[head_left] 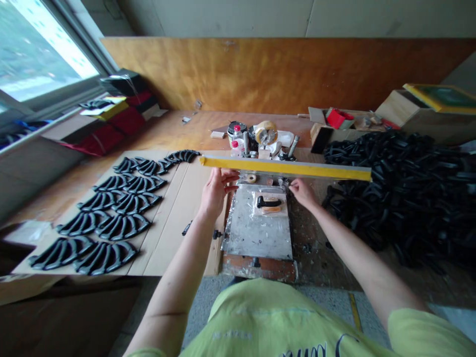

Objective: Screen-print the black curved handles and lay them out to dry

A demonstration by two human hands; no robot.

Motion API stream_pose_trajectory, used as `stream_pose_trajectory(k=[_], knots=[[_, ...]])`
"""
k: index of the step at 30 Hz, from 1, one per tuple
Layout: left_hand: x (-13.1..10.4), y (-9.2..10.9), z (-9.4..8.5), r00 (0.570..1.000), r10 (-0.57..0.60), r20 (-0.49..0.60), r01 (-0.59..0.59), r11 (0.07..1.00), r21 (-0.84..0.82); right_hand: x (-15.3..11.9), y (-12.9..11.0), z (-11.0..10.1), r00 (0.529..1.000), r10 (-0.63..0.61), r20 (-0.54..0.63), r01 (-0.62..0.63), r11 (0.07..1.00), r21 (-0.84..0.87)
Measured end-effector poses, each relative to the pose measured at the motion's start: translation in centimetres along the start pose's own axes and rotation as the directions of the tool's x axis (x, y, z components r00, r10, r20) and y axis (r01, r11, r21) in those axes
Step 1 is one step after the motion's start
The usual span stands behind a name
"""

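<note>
- Reaching toward centre with the left hand [213, 192], with fingers spread apart, just below the yellow-edged bar [286, 167]; cannot tell whether touching it.
- Reaching in right of centre with the right hand [303, 193], with thumb and fingertips drawn close together; cannot tell whether pinching anything.
- Lying between both hands, right of centre: the black curved piece [270, 203], on a small holder atop the metal plate [256, 234].
- Could trap the left fingers, judging by their closeness, if letting the bar drop.
- Could nudge the black curved piece out of line, if brushing it with a wrist.
- Could tip the white bottle [235, 151] at upper centre, if pushing the bar too far back.
- Could drag loose parts from the black heap [394, 198] at right, if swinging the right forearm wide.
- Could scatter the laid-out rows [122, 233] at left, if sweeping the left elbow outward.
</note>
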State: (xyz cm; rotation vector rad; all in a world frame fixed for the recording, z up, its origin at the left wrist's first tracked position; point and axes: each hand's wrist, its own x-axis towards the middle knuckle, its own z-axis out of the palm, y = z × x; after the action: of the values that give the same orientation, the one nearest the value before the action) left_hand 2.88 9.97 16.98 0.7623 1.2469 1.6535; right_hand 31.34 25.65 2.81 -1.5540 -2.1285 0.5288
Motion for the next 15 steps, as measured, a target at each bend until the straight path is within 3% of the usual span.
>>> stream_pose_trajectory(k=[3,5,6,8,10,12,13,14,15], knots=[[-0.7,-2.3,0.4,0.996,-0.030,-0.089,0.023,0.997,-0.073,-3.6,-1.4,3.0,0.951,-0.261,0.169,0.268,0.963,-0.018],[-2.6,-5.2,0.4,0.979,-0.191,-0.066,0.186,0.980,-0.073,-5.6,-3.5,3.6,0.932,-0.321,0.169,0.337,0.938,-0.081],[-3.9,-6.8,0.5,0.949,-0.314,-0.020,0.313,0.948,-0.056,-6.6,-4.8,3.6,0.934,-0.326,0.146,0.343,0.934,-0.105],[-6.5,-10.0,0.6,0.838,-0.541,0.077,0.544,0.839,-0.020,-8.8,-7.4,3.6,0.913,-0.394,0.105,0.404,0.908,-0.108],[-8.8,-12.3,0.2,0.763,-0.640,0.093,0.645,0.763,-0.043,-10.8,-9.4,3.8,0.806,-0.576,0.134,0.586,0.809,-0.045],[-10.1,-13.7,-1.5,0.761,-0.648,0.027,0.648,0.758,-0.069,-11.7,-9.5,4.0,0.677,-0.708,0.202,0.716,0.697,0.043],[-10.5,-14.1,-3.0,0.771,-0.636,-0.029,0.633,0.771,-0.061,-11.5,-8.6,3.9,0.680,-0.698,0.226,0.706,0.706,0.054],[-10.6,-14.4,-4.9,0.781,-0.616,-0.101,0.616,0.787,-0.039,-10.8,-7.0,3.5,0.745,-0.622,0.241,0.637,0.771,0.023],[-10.6,-14.5,-7.2,0.787,-0.588,-0.186,0.598,0.802,-0.007,-9.7,-4.7,2.9,0.846,-0.479,0.236,0.502,0.864,-0.043]])
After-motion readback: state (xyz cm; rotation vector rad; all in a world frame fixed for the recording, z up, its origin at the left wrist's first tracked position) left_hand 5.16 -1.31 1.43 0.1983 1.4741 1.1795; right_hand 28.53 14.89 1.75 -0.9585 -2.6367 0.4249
